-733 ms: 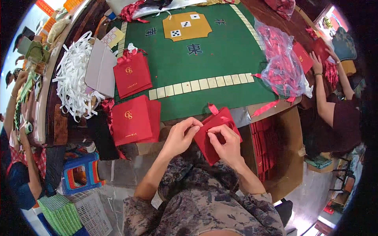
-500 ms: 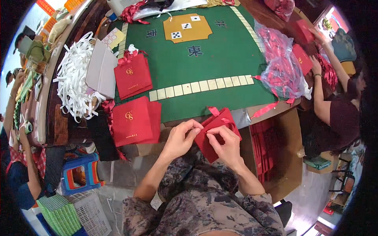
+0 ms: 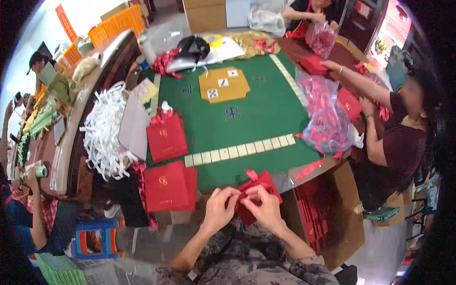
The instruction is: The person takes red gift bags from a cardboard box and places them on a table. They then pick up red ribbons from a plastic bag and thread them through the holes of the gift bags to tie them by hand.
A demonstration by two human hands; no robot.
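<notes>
A small red paper bag [image 3: 267, 184] is tilted in front of me at the table's near edge, a red ribbon loop [image 3: 250, 175] standing up from its top. My left hand [image 3: 220, 209] pinches at the bag's left edge, thumb and forefinger together. Close beside it, my right hand [image 3: 264, 207] is closed in a pinch over the bag's face. A thin bit of ribbon may be between the fingertips, but they hide it. Left of my hands lies a stack of flat red bags [image 3: 166, 189], and beyond it another red bag pile [image 3: 167, 141] with ribbons.
A green mat [image 3: 228, 128] covers the table. White ribbon strips [image 3: 105, 133] spill from a box on the left. A clear plastic sack of red ribbons [image 3: 325, 111] sits right. By my right knee stands a carton [image 3: 349, 213] holding red bags. A co-worker [image 3: 394, 137] reaches in from the right.
The view has tilted up, showing more of the table's far side and another person there. My hands have drawn closer together over the bag.
</notes>
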